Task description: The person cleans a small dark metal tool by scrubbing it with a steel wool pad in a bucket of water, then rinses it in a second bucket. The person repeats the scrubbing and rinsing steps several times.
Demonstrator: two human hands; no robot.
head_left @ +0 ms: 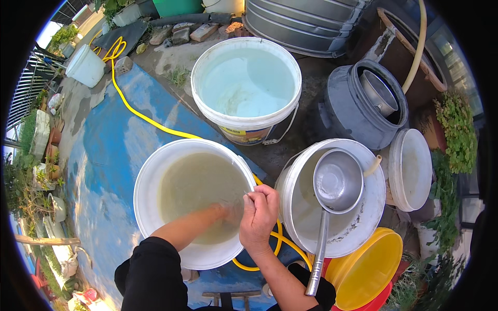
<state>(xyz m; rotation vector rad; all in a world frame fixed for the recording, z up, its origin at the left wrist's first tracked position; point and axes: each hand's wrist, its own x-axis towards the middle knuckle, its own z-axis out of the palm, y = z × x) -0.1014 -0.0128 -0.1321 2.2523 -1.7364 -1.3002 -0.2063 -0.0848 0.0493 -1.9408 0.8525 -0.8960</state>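
Note:
A white plastic bucket (149,182) stands before me with murky, greenish-brown water (198,186) in it. My left hand (230,213) is under the surface near the bucket's right side. Cloudy water hides its fingers, so whatever they touch is out of sight. On the right rim my right hand (260,217) has its fingers and thumb pinched on the edge. Just right of that hand, a second white bucket (290,202) contains some cloudy water. A metal ladle (337,180) lies across its mouth, handle (318,256) pointing toward me.
Clear water fills a white bucket (197,95) farther off. A yellow hose (146,120) crosses the blue ground sheet (105,167) and loops beneath the front buckets. To the right are a dark pot (338,105) holding a metal pan (379,93), a lidded white bucket (414,171) and a yellow basin (367,272).

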